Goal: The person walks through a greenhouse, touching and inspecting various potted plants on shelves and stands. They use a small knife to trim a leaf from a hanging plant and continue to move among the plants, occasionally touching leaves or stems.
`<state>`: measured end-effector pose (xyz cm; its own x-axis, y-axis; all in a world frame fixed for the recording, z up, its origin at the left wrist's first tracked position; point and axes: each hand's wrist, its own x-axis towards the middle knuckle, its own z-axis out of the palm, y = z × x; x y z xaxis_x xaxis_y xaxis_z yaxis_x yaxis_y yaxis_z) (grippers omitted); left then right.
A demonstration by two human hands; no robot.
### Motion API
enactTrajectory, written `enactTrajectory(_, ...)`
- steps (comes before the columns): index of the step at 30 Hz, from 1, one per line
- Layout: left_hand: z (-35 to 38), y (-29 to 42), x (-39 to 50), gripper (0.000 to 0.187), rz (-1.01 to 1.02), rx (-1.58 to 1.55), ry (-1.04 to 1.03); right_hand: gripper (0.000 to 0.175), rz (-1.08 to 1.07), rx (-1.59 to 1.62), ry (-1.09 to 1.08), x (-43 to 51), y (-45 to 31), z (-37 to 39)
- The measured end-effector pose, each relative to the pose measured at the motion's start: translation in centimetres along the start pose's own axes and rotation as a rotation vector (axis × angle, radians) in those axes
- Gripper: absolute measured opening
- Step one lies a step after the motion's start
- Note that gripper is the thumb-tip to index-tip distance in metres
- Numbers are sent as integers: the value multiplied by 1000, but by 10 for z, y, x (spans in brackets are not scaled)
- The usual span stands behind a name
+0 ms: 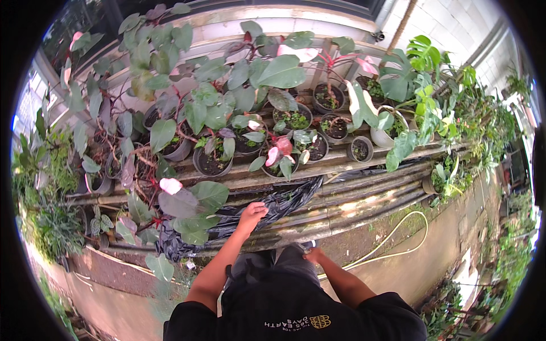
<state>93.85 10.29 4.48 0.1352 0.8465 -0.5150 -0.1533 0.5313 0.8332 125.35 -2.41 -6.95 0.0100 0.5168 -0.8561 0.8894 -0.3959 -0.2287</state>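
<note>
My left hand (252, 214) is raised over black plastic sheeting (294, 200) on the lower corrugated ledge, its fingers curled; whether something small is between them cannot be told. My right hand (314, 255) is low beside my thigh, closed around a small object that is mostly hidden; its kind is unclear. Left of my left hand spread large dark green leaves (210, 195) and a pink leaf (170, 186). Beyond the hands, potted philodendrons with green and pink leaves stand on a slatted wooden shelf, among them a plant in a black pot (212, 164) and a small grey pot (360, 149).
A white pot (386, 132) stands at the shelf's right. The corrugated ledge (367, 196) runs between me and the shelf. A yellowish hose (394, 254) loops on the ground at right. Dense plants (490, 123) crowd the right side, and ferny greenery (59, 157) the left.
</note>
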Motion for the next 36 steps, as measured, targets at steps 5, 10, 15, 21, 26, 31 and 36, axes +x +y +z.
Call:
enactTrajectory(5, 46, 27, 41, 47, 305, 228, 95, 80, 45, 93, 35, 2, 34, 4)
enactTrajectory(10, 86, 51, 65, 55, 473, 480, 219, 79, 101, 297, 71, 11, 77, 9)
enactTrajectory(15, 108, 30, 78, 51, 547, 667, 309, 80, 138, 315, 89, 12, 119, 20)
enactTrajectory(21, 166, 10, 51, 62, 699, 730, 556, 81, 115, 284, 121, -18, 180, 25)
enactTrajectory(26, 158, -61, 58, 58, 601, 884, 314, 78, 183, 347, 6, -24, 240, 0)
enactTrajectory(31, 78, -193, 60, 43, -93, 1022, 130, 64, 185, 265, 103, -27, 287, -41)
enactTrajectory(36, 74, -209, 13, 38, -694, 778, -6, 61, 264, 402, 270, -30, 318, -83)
